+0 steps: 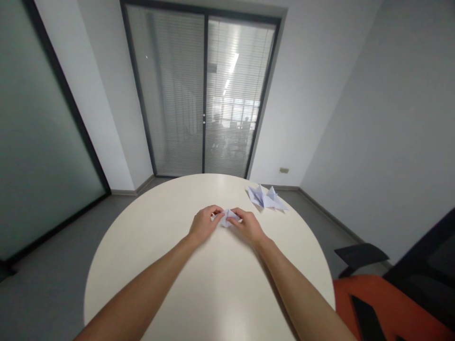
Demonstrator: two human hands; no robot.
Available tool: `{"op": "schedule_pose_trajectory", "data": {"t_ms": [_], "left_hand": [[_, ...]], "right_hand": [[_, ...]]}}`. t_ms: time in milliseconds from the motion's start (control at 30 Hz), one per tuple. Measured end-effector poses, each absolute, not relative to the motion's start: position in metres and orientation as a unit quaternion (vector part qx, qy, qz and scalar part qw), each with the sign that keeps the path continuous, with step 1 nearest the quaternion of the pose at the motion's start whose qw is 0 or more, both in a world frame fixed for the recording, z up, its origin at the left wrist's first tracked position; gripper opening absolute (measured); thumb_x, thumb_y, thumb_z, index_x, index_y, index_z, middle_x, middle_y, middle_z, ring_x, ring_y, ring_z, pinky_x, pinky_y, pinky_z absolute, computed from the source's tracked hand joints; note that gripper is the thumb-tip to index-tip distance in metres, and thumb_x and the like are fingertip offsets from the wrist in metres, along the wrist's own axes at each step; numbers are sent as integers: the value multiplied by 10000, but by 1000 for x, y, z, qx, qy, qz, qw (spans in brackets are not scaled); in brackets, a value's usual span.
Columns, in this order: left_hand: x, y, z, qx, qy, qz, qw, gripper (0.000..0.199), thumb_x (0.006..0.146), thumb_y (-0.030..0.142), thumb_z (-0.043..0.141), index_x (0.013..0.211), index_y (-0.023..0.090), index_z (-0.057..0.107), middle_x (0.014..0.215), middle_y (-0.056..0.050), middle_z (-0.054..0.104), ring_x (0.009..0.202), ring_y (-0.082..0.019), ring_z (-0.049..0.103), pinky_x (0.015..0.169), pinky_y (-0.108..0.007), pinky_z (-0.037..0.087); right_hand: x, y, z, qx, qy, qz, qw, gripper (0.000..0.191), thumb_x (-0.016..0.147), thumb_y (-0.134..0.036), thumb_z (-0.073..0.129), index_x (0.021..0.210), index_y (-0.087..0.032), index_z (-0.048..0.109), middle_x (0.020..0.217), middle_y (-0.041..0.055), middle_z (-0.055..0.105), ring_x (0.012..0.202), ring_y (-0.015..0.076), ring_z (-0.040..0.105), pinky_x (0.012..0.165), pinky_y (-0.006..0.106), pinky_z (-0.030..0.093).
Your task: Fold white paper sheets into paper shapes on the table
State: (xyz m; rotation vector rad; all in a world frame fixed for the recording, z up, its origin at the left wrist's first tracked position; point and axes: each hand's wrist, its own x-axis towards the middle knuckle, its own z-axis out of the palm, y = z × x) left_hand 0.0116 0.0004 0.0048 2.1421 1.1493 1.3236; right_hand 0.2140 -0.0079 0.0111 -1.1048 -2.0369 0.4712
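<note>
A small piece of folded white paper (227,219) is held between my two hands over the middle of the round table. My left hand (206,222) pinches its left side with thumb and fingers. On the opposite side, my right hand (248,224) grips the paper the same way. Parts of the paper are hidden behind my fingers. Beyond my right hand, folded white paper figures (266,198) with pointed tips lie near the table's far right edge.
The round cream table (170,279) fills the space in front of me. At the right stands a chair with an orange seat (359,303) and a black armrest (362,254). Behind the table are a glass door with blinds (177,104) and white walls.
</note>
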Motion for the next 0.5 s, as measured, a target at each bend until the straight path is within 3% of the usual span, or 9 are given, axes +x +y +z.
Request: {"op": "schedule_pose_trajectory", "data": {"t_ms": [200, 500], "left_hand": [[10, -6, 9, 793, 394, 454, 95, 78, 915, 216, 602, 904, 227, 678, 902, -1, 708, 878, -179, 631, 822, -300, 464], [9, -8, 9, 824, 378, 420, 43, 105, 952, 246, 590, 965, 237, 694, 963, -1, 732, 927, -187, 657, 854, -316, 490]], "right_hand": [[216, -11, 15, -413, -818, 76, 394, 214, 970, -360, 568, 1062, -261, 734, 1043, 46, 764, 965, 224, 694, 862, 344, 513], [217, -9, 15, -359, -842, 27, 400, 144, 960, -286, 609, 999, -260, 745, 976, 39, 766, 927, 208, 677, 862, 353, 521]]}}
